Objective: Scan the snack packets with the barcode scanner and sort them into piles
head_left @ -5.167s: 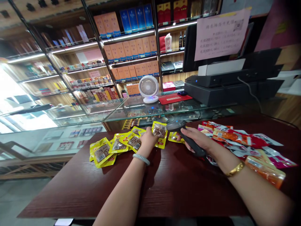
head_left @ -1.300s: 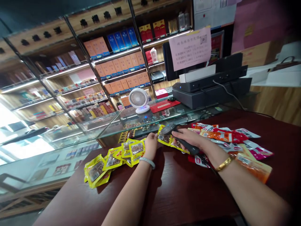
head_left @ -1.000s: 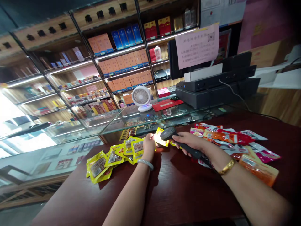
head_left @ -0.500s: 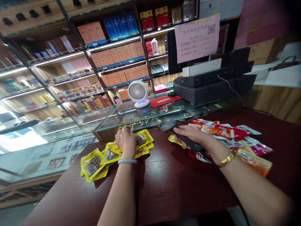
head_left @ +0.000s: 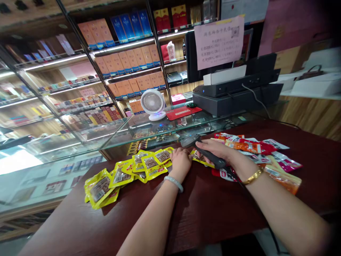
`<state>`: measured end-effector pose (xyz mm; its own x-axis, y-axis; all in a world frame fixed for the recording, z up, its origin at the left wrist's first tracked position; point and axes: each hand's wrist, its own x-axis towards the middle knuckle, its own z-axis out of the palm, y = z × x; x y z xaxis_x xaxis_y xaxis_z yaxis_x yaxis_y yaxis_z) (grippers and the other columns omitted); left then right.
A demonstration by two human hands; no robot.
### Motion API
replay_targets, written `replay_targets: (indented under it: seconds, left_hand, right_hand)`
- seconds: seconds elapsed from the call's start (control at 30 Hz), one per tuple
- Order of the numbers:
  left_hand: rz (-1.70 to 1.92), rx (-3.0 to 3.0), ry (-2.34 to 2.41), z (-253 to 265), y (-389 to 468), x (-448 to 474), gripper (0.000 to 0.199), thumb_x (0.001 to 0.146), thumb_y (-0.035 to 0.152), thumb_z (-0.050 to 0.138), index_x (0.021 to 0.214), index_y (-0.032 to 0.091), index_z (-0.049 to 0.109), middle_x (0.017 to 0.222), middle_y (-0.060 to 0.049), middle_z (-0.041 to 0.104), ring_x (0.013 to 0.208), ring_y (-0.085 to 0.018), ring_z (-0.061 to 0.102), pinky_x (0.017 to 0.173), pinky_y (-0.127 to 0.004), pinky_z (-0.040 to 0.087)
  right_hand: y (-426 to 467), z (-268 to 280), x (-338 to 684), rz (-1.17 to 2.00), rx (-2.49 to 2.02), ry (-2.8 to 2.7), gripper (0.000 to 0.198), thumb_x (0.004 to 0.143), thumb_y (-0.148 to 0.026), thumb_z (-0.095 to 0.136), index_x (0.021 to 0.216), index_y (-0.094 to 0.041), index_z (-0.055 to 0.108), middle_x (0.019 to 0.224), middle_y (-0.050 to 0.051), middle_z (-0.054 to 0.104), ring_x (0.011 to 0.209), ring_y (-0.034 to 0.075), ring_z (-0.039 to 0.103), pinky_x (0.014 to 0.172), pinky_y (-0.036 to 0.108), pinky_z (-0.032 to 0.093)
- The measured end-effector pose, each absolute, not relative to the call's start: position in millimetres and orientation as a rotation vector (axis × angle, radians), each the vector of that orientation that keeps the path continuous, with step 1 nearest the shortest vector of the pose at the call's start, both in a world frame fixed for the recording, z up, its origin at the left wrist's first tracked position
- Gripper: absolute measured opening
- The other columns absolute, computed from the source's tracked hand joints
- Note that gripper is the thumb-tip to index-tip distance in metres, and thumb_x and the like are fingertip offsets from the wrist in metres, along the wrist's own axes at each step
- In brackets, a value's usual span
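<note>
A black handheld barcode scanner [head_left: 210, 156] is gripped in my right hand [head_left: 217, 148], its head pointing left and its cord trailing down beside my forearm. Under that hand lies a yellow snack packet [head_left: 199, 158], partly covered. My left hand [head_left: 182, 158] is low over the table just left of this packet, fingers a little bent and apart, with nothing seen in them; whether it touches the packet I cannot tell. To its left, overlapping yellow snack packets [head_left: 121, 174] form a row. Red, orange and white snack packets [head_left: 255, 147] are heaped beyond my right wrist.
Behind the dark red table [head_left: 149, 213] stands a glass counter [head_left: 119, 137] with a small white fan [head_left: 152, 103] and a red mat [head_left: 183, 112]. A black cash drawer [head_left: 229, 101] sits at the back right. Shelves of boxed goods [head_left: 128, 60] line the wall.
My left hand has left the row of yellow packets and moved right, close to my right hand. Packets it covered now show. The scanner stays in my right hand; the view has shifted slightly.
</note>
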<state>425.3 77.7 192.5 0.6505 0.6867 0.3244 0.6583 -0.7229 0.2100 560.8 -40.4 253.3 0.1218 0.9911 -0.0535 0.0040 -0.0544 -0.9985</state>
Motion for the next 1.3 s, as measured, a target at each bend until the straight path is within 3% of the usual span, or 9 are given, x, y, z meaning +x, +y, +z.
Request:
replay_targets:
  seconds: [0.17,0.37,0.77,1.03,1.3]
  left_hand:
    - [0.728,2.396,1.218,194.2,105.3,414.0,0.016,0.09,0.031,0.049,0.09,0.021,0.061,0.084,-0.005,0.067,0.08,-0.019,0.06,0.071,-0.028,0.039]
    - [0.957,2.062,1.305,198.9,132.6,385.6,0.016,0.09,0.034,0.049,0.082,0.021,0.054,0.071,0.001,0.061,0.067,-0.015,0.055,0.061,-0.024,0.035]
    - [0.94,2.117,1.313,204.6,127.6,383.5,0.012,0.088,0.03,0.05,0.083,0.021,0.057,0.067,0.0,0.06,0.063,-0.015,0.052,0.06,-0.024,0.033]
    - [1.029,2.073,1.337,221.4,140.1,363.7,0.022,0.091,0.038,0.044,0.087,0.022,0.059,0.074,-0.001,0.065,0.069,-0.016,0.057,0.063,-0.025,0.037]
    - [0.932,1.993,1.757,249.7,185.4,292.9,0.033,0.09,0.047,0.042,0.097,0.026,0.066,0.092,-0.007,0.071,0.081,-0.024,0.064,0.067,-0.031,0.041]
  right_hand:
    - [-42.2,256.4,559.9,1.154,-1.354,-1.1,0.052,0.079,-0.066,0.061,0.073,-0.015,0.059,0.042,-0.002,0.06,0.027,0.009,0.049,0.028,0.017,0.035]
    - [-40.6,251.8,560.4,1.138,-1.44,-1.107,0.052,0.08,-0.068,0.057,0.073,-0.017,0.058,0.036,-0.002,0.058,0.027,0.012,0.051,0.03,0.02,0.041]
    - [-36.8,243.2,559.3,1.15,-1.329,-1.066,0.047,0.081,-0.064,0.059,0.079,-0.017,0.057,0.037,-0.004,0.057,0.027,0.012,0.05,0.029,0.021,0.042]
    - [-38.4,243.9,556.2,1.182,-1.311,-1.091,0.052,0.084,-0.066,0.053,0.078,-0.015,0.06,0.037,-0.002,0.058,0.025,0.01,0.047,0.027,0.017,0.037]
    - [-25.3,262.3,540.5,1.258,-1.247,-1.072,0.049,0.08,-0.061,0.063,0.09,-0.013,0.063,0.07,0.003,0.07,0.033,0.008,0.052,0.028,0.019,0.043]
